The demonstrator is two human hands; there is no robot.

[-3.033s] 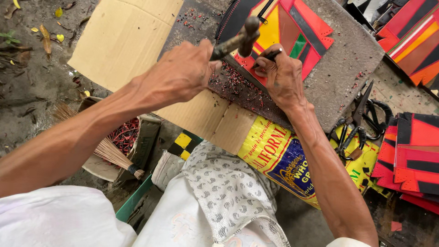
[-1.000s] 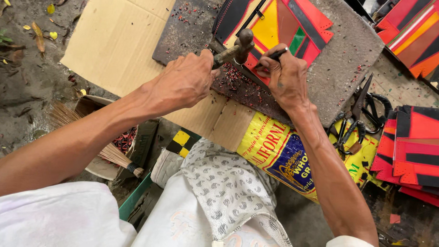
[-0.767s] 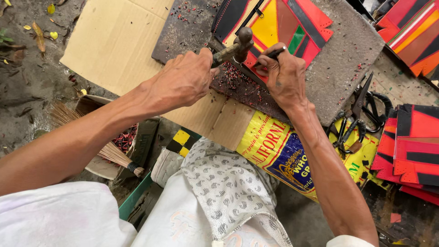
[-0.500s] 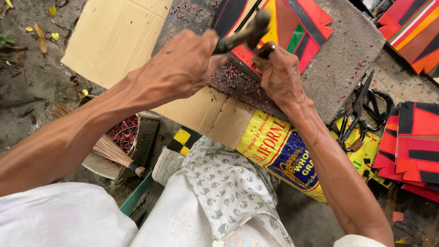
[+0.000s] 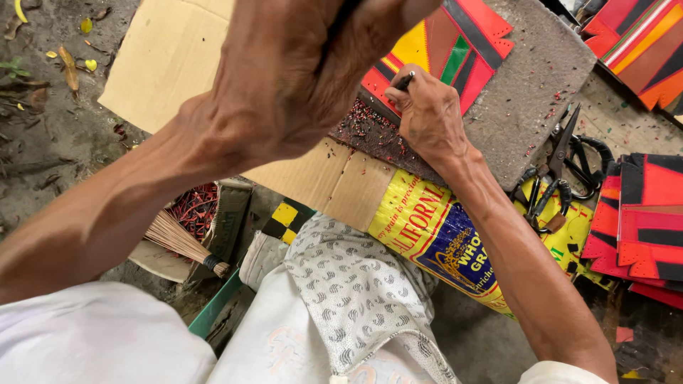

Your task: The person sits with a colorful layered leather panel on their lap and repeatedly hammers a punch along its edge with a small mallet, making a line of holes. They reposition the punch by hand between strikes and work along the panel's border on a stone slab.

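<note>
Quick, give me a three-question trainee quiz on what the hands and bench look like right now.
1. True or false: the right hand pins a thin dark punch against the multicoloured piece on the grey slab.
2. What lies on the slab's right edge? A) scissors B) a saw C) a brush
3. Fill in: the left hand is raised close to the camera, gripping a dark ____ whose head is out of view.

Key: 1 true; 2 A; 3 handle
</note>
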